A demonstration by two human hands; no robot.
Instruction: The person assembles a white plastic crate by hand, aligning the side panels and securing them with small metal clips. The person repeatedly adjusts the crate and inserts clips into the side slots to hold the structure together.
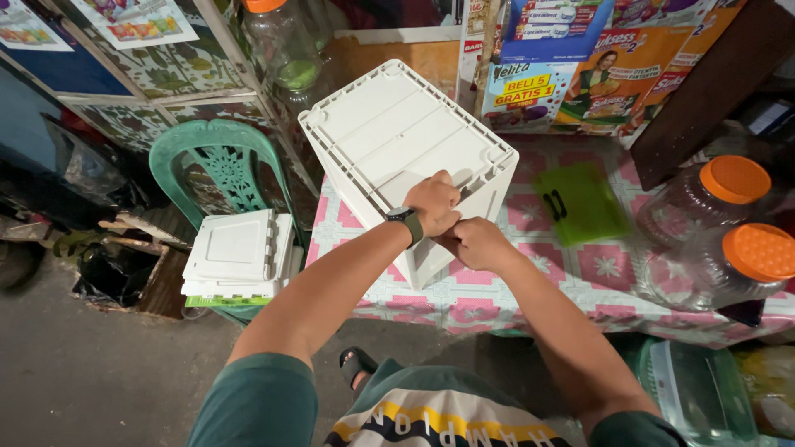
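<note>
The right hand [479,242] is clenched just beside the left hand [432,204]. Both grip the near top edge of the white box [397,132], which stretches away beyond them on the table [604,269].

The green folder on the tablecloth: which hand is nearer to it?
Right. The right hand is at the white box's near corner, nearer the green folder. The left hand lies farther left, on the box.

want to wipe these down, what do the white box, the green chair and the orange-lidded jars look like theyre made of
White box: moulded plastic, matte, going by its ribbed panels and clip edges. Green chair: likely plastic too, with a cut-out patterned back, slightly glossy. Jars: clear and see-through, probably plastic rather than glass, with opaque orange screw lids. Both hands, left and right, grip the box's edge.
</note>
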